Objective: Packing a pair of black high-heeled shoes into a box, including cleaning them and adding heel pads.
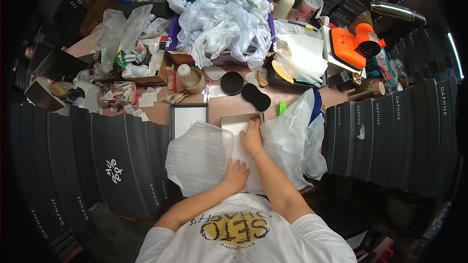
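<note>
White paper sheet (239,153): at table centre, long axis running 12 to 6 o'clock.
Left hand (236,174): fingers spread, flat on sheet.
Right hand (252,136): open, pressing sheet's 12 o'clock end.

A thin, translucent white plastic bag (197,158), faintly ribbed and softly glossy, is pressed flat by the left hand (236,175). A matt white paper sheet in a shallow grey cardboard box (239,124) is touched by the right hand (252,136). A crumpled heap of glossy white plastic bags (226,22) is seen at the far side. Matt black cardboard boxes (117,165) are stacked at left and right. A smooth orange plastic tool (353,44) lies far right, with two matt black oval pads (243,90) near the centre.
</note>
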`<state>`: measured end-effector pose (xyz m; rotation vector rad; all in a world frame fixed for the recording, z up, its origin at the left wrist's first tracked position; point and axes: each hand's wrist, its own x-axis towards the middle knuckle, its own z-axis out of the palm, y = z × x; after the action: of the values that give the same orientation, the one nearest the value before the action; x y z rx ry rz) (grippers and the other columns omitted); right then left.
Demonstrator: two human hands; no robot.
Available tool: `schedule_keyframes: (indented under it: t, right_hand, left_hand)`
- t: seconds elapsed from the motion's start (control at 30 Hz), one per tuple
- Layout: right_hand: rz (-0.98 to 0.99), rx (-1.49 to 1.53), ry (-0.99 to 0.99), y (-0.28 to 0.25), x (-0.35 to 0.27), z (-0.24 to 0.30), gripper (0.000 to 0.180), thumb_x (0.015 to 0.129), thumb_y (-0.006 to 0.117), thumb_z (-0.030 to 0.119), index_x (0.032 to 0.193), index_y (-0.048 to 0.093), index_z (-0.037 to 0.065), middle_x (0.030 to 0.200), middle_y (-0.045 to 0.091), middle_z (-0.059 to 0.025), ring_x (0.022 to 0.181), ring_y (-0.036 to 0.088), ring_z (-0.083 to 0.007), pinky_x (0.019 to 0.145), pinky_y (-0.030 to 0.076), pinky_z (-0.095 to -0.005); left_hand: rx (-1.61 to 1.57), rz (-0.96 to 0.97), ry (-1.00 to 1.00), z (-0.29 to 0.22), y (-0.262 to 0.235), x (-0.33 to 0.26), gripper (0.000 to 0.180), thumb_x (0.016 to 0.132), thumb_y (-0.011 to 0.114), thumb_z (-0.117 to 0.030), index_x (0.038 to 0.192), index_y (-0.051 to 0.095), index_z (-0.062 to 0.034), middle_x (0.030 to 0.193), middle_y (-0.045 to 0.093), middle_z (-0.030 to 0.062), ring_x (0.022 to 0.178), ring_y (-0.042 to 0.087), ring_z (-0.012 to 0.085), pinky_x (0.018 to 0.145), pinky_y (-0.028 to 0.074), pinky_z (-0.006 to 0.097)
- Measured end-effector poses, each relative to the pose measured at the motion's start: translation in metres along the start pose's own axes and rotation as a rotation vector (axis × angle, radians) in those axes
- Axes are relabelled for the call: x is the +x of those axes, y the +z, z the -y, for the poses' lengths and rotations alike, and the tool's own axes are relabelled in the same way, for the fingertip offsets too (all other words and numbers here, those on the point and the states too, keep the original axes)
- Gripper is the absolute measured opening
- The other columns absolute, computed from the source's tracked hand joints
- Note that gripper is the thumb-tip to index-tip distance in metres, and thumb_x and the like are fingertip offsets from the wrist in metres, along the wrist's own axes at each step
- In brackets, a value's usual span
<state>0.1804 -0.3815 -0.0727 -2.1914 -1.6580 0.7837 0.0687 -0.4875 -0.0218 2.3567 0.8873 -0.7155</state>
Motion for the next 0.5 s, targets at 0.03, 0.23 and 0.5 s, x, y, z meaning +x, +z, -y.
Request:
schedule_keyframes:
  t: [0.03, 0.23, 0.5]
  right_hand:
    - [-0.017, -0.03, 0.013, 0.002, -0.002, 0.003, 0.064, 0.077, 0.064, 0.016, 0.131, 0.037, -0.006, 0.141, 0.027, -0.0249, 0.126, 0.039, -0.0412, 0.101, 0.04, -0.0432]
    - [-0.014, -0.073, 0.05, -0.002, 0.0, 0.013, 0.057, 0.077, 0.066, 0.014, 0.125, 0.04, -0.006, 0.137, 0.031, -0.0255, 0.12, 0.044, -0.0423, 0.097, 0.042, -0.0439]
    - [-0.126, 0.282, -0.134, -0.004, -0.012, 0.015, 0.06, 0.079, 0.069, 0.016, 0.126, 0.041, -0.009, 0.134, 0.037, -0.0234, 0.11, 0.051, -0.0346, 0.084, 0.049, -0.0374]
  left_hand:
    - [0.009, 0.015, 0.0, 0.001, -0.001, -0.002, 0.065, 0.084, 0.061, -0.043, 0.139, 0.043, -0.0115, 0.147, 0.034, 0.0155, 0.138, 0.026, 0.0363, 0.104, 0.012, 0.068]
    - [0.018, 0.034, 0.011, 0.012, 0.003, -0.005, 0.065, 0.084, 0.061, -0.043, 0.138, 0.044, -0.0119, 0.147, 0.035, 0.0154, 0.138, 0.027, 0.0362, 0.105, 0.012, 0.068]
    - [-0.023, 0.045, 0.012, 0.02, -0.001, -0.002, 0.063, 0.081, 0.066, -0.04, 0.132, 0.048, -0.0073, 0.143, 0.038, 0.0167, 0.135, 0.03, 0.0382, 0.105, 0.014, 0.068]
